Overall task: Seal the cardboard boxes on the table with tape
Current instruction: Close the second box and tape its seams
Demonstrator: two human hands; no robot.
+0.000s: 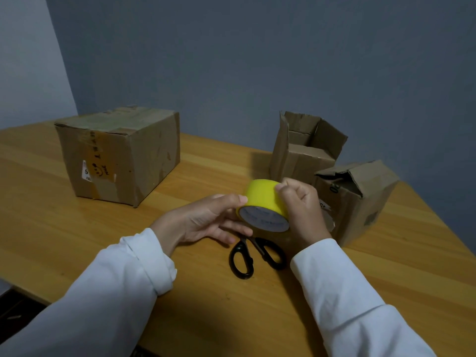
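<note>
A yellow tape roll [262,199] is held above the wooden table [206,292], between both hands. My left hand [206,220] grips its left side, thumb on top and fingers underneath. My right hand [301,210] curls round the right side, with thumb and fingertips pinching at the roll's top edge. A large closed cardboard box [121,155] stands at the back left. A tall box with open flaps [304,148] stands at the back right. In front of it sits a smaller box [360,202] with crumpled, partly open flaps.
Black-handled scissors [255,256] lie on the table just below the tape roll, blades hidden under my hands. A grey wall rises behind the table. The table's front left edge drops off near my left sleeve.
</note>
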